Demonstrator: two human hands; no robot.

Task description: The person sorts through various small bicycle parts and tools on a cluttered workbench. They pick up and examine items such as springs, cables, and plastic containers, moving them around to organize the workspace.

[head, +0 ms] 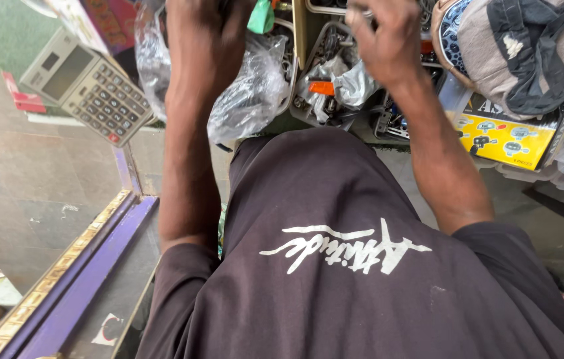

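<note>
Left hand: your left hand (205,36) is up at 12 o'clock, back toward you, fingers curled out of sight at the top edge; I cannot tell whether it grips anything.
Left hand's surroundings: it rests against a crumpled clear plastic bag (248,100) that bulges out toward 1 o'clock of your wrist; a green scrap (261,16) shows just beside the hand at its 3 o'clock.
Right hand: your right hand (388,36) is at 1 o'clock, fingers bent inward around something small and metallic at the fingertips; too hidden to name, so whether it is really held I cannot tell.
Below the right hand: a tray of metal parts (325,80) with an orange tag (322,88) and a second clear bag (355,83), just at 7 o'clock of the hand.
Calculator: a grey desk calculator (86,83) lies at 10 o'clock, well apart from your left forearm.
Yellow box: a yellow printed box (508,136) sits at 3 o'clock, under a heap of folded cloth (521,46).
Counter edge: a purple frame (89,266) runs along 8 o'clock beside your dark shirt (335,279).
</note>
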